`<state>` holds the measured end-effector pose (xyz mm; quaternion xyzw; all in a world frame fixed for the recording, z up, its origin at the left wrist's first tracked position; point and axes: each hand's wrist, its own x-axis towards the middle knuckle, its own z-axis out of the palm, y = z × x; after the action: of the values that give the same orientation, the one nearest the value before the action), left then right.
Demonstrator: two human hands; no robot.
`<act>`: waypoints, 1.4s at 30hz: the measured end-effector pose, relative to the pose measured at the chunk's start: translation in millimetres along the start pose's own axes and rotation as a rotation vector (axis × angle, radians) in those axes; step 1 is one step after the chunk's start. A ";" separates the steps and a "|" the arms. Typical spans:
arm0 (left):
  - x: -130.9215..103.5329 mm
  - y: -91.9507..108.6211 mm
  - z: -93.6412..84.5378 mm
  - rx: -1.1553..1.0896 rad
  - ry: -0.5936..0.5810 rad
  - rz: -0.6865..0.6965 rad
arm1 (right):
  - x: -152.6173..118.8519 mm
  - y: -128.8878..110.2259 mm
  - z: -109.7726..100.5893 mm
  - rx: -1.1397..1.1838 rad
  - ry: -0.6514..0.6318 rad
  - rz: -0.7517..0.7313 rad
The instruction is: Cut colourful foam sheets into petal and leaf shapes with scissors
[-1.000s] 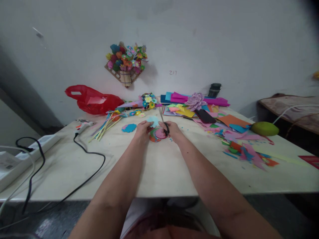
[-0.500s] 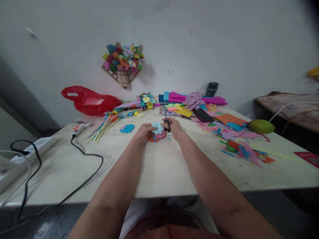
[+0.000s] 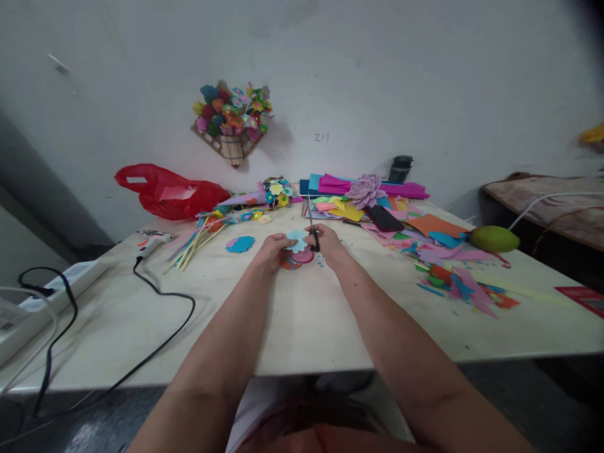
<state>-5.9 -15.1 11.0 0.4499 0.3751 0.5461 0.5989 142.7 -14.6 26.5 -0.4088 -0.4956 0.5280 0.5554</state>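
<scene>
A pale blue flower cutout with a scalloped edge [image 3: 297, 240] is pinched in the fingers of my left hand [image 3: 274, 249]. My right hand [image 3: 329, 241] is closed around a pair of scissors [image 3: 314, 240], blades pointing up and away from me; its fingertips also touch the cutout's right edge. Below the cutout, on the table, lie a pink disc [image 3: 302, 255] and an orange-red disc [image 3: 289, 262], both partly covered. Tiny blue scraps [image 3: 320, 262] are scattered beside them. A darker blue scalloped cutout [image 3: 241, 244] lies apart to the left.
At the left are a white glue gun [image 3: 153, 241] with a black cord, a power strip [image 3: 51, 296] and a red plastic bag [image 3: 172, 194]. Coloured scraps [image 3: 467, 290], a black phone [image 3: 384, 218] and a green fruit [image 3: 494, 239] lie to the right. Foam flowers [image 3: 278, 190] sit at the back.
The scissors have tilted slightly left, and the pale blue cutout has turned a little in my fingers. Both hands stay in nearly the same place.
</scene>
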 end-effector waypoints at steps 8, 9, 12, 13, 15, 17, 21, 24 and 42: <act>4.1 -3.4 -2.9 -0.043 0.037 0.076 | -2.2 1.1 5.5 0.014 -0.009 0.028; 4.7 -3.6 -3.7 -0.046 0.049 0.082 | -2.0 1.1 4.8 0.013 -0.014 0.033; 6.0 -3.6 -5.1 -0.077 0.098 0.105 | -0.7 1.3 0.0 -0.033 -0.034 0.052; 6.2 -3.4 -5.2 -0.095 0.119 0.112 | -0.2 1.3 -2.3 -0.056 -0.047 0.062; 6.0 -2.2 -4.7 -0.132 0.165 0.125 | 0.2 0.8 -6.9 -0.087 -0.100 0.068; 5.3 -0.1 -3.7 -0.157 0.211 0.134 | -0.3 -0.4 -10.7 -0.125 -0.167 0.073; 4.8 3.5 -3.3 -0.167 0.285 0.137 | -3.4 -3.1 -13.7 -0.208 -0.270 0.076; 6.7 3.5 -5.2 -0.202 0.310 0.153 | -5.9 -3.9 -12.9 -0.256 -0.341 0.070; 6.9 3.8 -2.2 -0.267 0.329 0.126 | -7.9 -0.1 -8.1 -0.319 -0.451 0.047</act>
<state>-8.3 -8.0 14.3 0.2939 0.3632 0.6932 0.5488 151.0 -21.9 24.3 -0.3745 -0.6739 0.5340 0.3471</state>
